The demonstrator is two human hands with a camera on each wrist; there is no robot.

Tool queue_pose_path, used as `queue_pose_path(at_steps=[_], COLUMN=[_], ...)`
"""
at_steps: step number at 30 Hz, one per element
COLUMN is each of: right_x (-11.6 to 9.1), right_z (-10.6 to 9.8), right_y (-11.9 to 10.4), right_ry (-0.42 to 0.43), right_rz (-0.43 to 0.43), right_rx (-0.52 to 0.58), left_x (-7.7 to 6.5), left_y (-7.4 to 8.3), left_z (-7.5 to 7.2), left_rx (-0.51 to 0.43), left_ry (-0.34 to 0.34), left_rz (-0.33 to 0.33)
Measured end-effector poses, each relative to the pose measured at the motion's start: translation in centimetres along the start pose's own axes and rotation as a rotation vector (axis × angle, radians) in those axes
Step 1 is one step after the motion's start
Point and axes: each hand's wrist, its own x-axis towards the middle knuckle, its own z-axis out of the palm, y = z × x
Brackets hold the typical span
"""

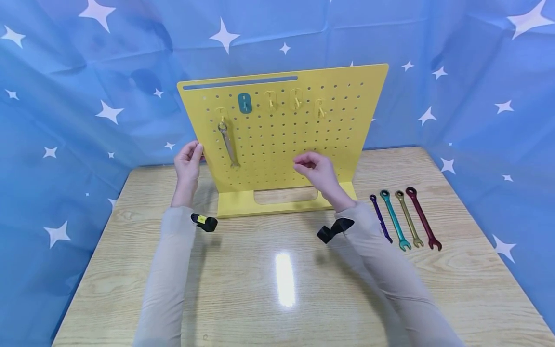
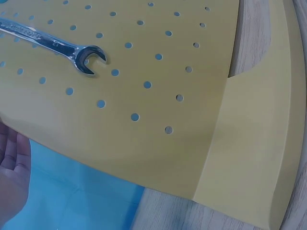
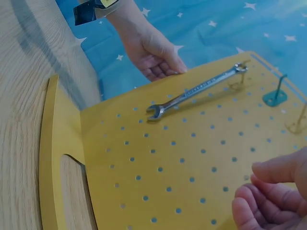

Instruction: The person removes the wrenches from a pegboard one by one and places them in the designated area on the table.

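A yellow pegboard [image 1: 312,166] stands upright on its flat foot at the back of the table. My left hand [image 1: 188,163] holds the board's left edge, the thumb at the front side and the fingers partly hidden behind it. From the leftmost yellow hook [image 1: 221,115] hangs a silver combination wrench [image 1: 228,143], ring end up and open jaw down. My right hand [image 1: 320,172] hovers before the lower middle of the board, fingers loosely curled and thumb near the index fingertip. Nothing shows between those fingers in the right wrist view.
A teal hook [image 1: 244,103] and three more yellow hooks, one being the rightmost hook [image 1: 320,109], sit bare along the board's upper part. Right of the board lie a purple wrench [image 1: 380,218], a teal wrench [image 1: 395,219], a gold wrench [image 1: 409,218] and a red wrench [image 1: 423,218].
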Motion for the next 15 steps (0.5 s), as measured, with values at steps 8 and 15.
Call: queue_pose_path(at_steps=[8,15], right_x=[1.0,1.7], right_z=[1.4,2.7], right_y=[-0.6,-1.4], right_ry=[-0.013,-0.037], right_rz=[-0.029,-0.021], right_rx=[0.026,0.026], left_x=[0.1,0.1], left_y=[0.0,0.0], left_z=[0.0,0.0], left_rx=[0.002,-0.003], left_ry=[0.008,0.018], left_rz=[-0.002,-0.011])
